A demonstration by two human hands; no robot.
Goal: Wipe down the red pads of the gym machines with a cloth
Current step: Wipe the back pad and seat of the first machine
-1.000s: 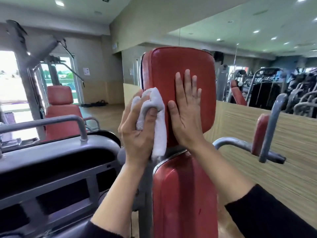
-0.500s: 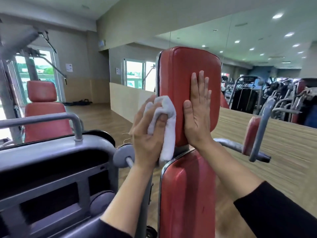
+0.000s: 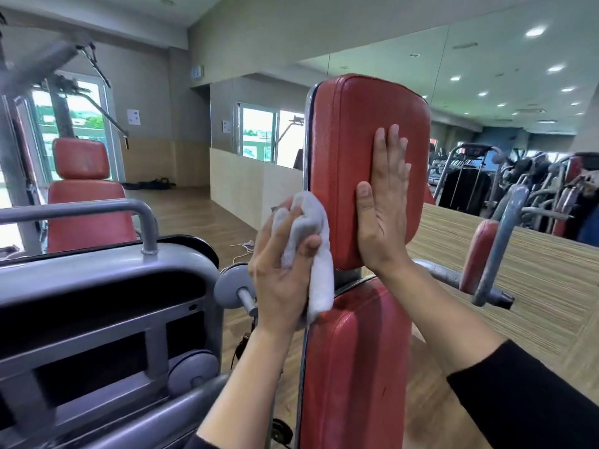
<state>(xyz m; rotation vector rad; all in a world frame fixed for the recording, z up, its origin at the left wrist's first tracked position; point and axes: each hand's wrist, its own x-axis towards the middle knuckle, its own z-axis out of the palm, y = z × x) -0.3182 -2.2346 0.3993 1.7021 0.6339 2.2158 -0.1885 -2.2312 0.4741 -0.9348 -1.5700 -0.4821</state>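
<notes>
An upright red head pad (image 3: pixel 353 131) stands in front of me above a longer red back pad (image 3: pixel 353 361). My left hand (image 3: pixel 282 270) grips a bunched white cloth (image 3: pixel 316 254) against the left edge of the head pad, with the cloth's tail hanging down to the back pad's top. My right hand (image 3: pixel 384 202) lies flat on the face of the head pad, fingers straight and pointing up.
A grey machine housing (image 3: pixel 97 303) with a tubular rail (image 3: pixel 81 209) fills the left. A grey handle with a small red pad (image 3: pixel 478 254) juts out on the right. Another red seat (image 3: pixel 84 196) stands far left. A wall mirror shows more machines.
The view has shifted left around the pad. My left hand with the cloth has slid down and to the pad's left edge. My right hand stays flat on the pad.
</notes>
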